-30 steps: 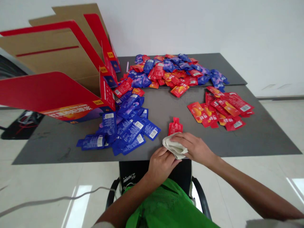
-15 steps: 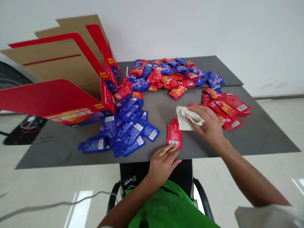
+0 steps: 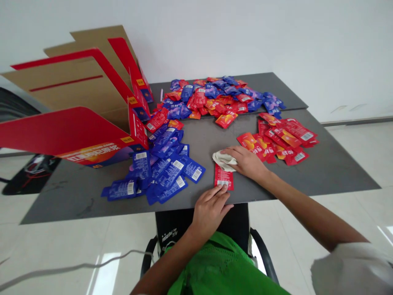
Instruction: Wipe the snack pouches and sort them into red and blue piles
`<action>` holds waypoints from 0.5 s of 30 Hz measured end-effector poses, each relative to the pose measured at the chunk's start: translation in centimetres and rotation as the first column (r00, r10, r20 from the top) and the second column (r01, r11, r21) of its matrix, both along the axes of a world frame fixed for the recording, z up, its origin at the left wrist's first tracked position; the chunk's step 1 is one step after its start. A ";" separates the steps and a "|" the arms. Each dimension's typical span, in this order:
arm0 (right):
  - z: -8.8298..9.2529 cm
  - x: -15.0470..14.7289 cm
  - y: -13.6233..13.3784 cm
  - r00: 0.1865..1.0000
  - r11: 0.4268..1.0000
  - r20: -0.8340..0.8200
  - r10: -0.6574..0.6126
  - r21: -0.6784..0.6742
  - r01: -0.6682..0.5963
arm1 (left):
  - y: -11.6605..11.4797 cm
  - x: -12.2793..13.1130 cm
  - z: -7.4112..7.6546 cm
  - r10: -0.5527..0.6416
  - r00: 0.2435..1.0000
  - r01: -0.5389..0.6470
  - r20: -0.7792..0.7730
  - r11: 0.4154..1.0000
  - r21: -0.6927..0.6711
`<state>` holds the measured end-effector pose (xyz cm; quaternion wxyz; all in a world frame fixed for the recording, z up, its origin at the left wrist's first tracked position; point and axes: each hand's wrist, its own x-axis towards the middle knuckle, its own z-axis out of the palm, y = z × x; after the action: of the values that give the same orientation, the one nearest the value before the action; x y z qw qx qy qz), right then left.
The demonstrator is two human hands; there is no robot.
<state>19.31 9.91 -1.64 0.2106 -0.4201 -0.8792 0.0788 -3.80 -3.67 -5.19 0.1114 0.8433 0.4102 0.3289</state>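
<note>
Green garment: your green garment (image 3: pixel 221 272) is at the near edge, with a black chair (image 3: pixel 264 256) around it.
Left hand: your left hand (image 3: pixel 210 209) lies at the tabletop's near edge; its grip is loose, fingers extended and thumb apart, fingertips resting on the near end of the red pouch (image 3: pixel 224 178) rather than clasping it.
Red pouch: it lies flat on the tabletop (image 3: pixel 201 141), barcode end towards you, between your hands; its far end is covered by the cloth (image 3: pixel 221 159).
Right hand: your right hand (image 3: pixel 248 163) is farther off and to the right; its grip is closed on the bunched, off-white cloth, over the pouch's far end.
Blue pouches: a spread of blue pouches (image 3: pixel 168 170) lies left of the red pouch, overlapping, many barcodes up.
Red pile: a pile of red pouches (image 3: pixel 284 139) lies to the right, beyond your right hand.
Cartons: an open red carton (image 3: pixel 70 129) stands at the left; another carton (image 3: pixel 130 61) is behind it.
Mixed heap: red and blue pouches (image 3: pixel 211 98) are heaped together at the far side, near the white wall (image 3: pixel 215 37).
</note>
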 end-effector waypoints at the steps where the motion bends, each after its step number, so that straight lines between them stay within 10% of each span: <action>1: 0.4 0.2 0.9 0.999 0.999 0.005 -0.034 0.019 0.034 | 0.0 0.0 0.2 0.001 1.000 -0.001 0.003 1.000 0.002; 5: 2.4 0.9 0.6 0.967 0.962 -0.159 -0.200 0.154 0.224 | 1.3 0.0 2.6 -0.016 1.000 0.017 0.010 0.999 -0.045; 10: 3.3 2.1 -6.2 0.853 0.877 -0.400 -0.335 0.198 0.437 | 5.6 1.4 5.8 0.086 0.993 -0.093 -0.083 0.992 -0.082; 15: 0.9 2.4 -12.2 0.753 0.834 -0.480 -0.450 0.077 0.547 | 9.5 3.5 4.4 0.295 0.933 -0.297 -0.207 0.955 0.020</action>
<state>21.69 -2.25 -0.73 0.4616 -0.5860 -0.6657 0.0185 -0.34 5.85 -0.77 0.0219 0.8009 0.5438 0.2497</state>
